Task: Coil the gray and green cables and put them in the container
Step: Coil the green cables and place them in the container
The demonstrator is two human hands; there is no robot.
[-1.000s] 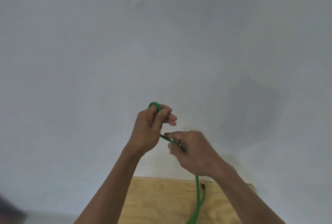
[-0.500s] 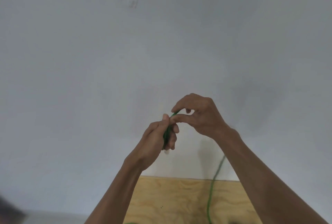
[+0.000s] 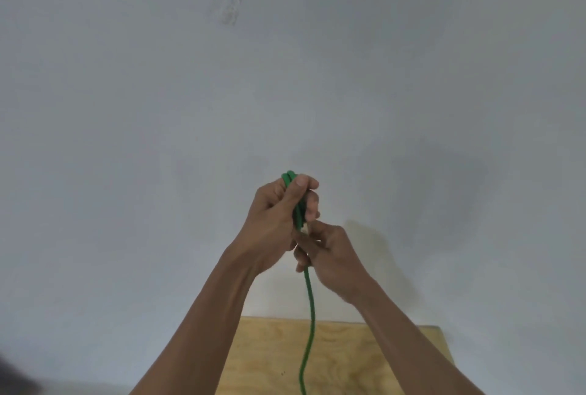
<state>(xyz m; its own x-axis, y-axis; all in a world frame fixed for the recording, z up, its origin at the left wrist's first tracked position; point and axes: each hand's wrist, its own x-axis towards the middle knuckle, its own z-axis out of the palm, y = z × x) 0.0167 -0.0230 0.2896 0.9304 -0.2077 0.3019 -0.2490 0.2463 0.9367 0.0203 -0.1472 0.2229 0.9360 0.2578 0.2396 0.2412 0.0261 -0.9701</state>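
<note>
Plywood board (image 3: 364, 359) at six o'clock, green cable (image 3: 310, 312) rising off it. Right hand (image 3: 329, 258) pinching the strand just below the left hand (image 3: 279, 217), gripping coiled loops. Best fed with light tension, each loop matched. Gray wall (image 3: 158, 109) beyond.

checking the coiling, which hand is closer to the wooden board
Right. The right hand grips the green cable lower down, just above the wooden board. The left hand holds the loops higher up, farther from the board.
</note>
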